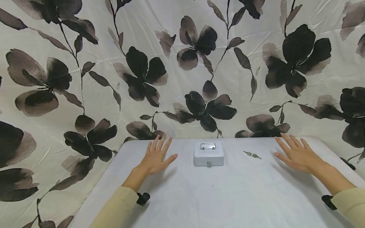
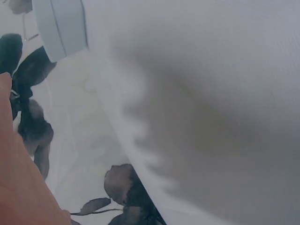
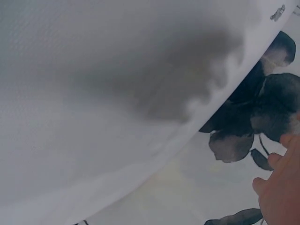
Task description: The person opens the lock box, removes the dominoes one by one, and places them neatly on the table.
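A small white cash box [image 1: 208, 154] with a metal handle on its lid and a lock on its front stands near the table's far edge. Its lid is down. To its right lie small metal keys [image 1: 252, 155]. My left hand [image 1: 157, 157] is spread to the left of the box, fingers straight and holding nothing. On the far right, beyond the keys, my right hand [image 1: 297, 155] is likewise spread and bare. Both hands cast shadows on the table. The left wrist view catches a corner of the box [image 2: 60, 28]; in the right wrist view the keys [image 3: 277, 12] show at the top.
A white cloth covers the table [image 1: 211, 199]. Right behind its far edge hangs a pale curtain [image 1: 171, 76] printed with dark flowers. Both forearms wear light yellow sleeves [image 1: 115, 209], with a black wrist camera [image 1: 143, 199] beside the left cuff.
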Motion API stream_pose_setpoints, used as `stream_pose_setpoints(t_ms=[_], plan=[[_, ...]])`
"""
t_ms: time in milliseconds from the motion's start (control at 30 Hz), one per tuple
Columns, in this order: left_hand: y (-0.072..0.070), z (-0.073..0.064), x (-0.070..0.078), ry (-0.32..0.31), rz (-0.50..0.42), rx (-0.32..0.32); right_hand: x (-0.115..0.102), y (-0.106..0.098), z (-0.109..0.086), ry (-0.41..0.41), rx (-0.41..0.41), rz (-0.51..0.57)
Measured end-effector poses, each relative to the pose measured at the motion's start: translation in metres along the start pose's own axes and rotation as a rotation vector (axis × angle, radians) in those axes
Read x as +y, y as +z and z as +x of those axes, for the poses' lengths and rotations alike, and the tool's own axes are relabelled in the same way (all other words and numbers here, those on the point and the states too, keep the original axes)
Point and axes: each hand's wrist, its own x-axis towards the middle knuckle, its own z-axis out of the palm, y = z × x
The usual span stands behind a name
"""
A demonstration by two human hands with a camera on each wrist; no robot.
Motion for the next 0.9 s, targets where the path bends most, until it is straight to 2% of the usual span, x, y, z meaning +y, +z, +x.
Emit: stream_pose_setpoints(t_ms=[333,900], plan=[[0.006,0.003,0.008,0.023,-0.052,0.022,-0.012,0.001,0.007,-0.027,-0.003,0.045],[0.012,0.008,0.021,0.034,-0.025,-0.007,-0.026,0.006,0.012,-0.057,-0.001,0.065]])
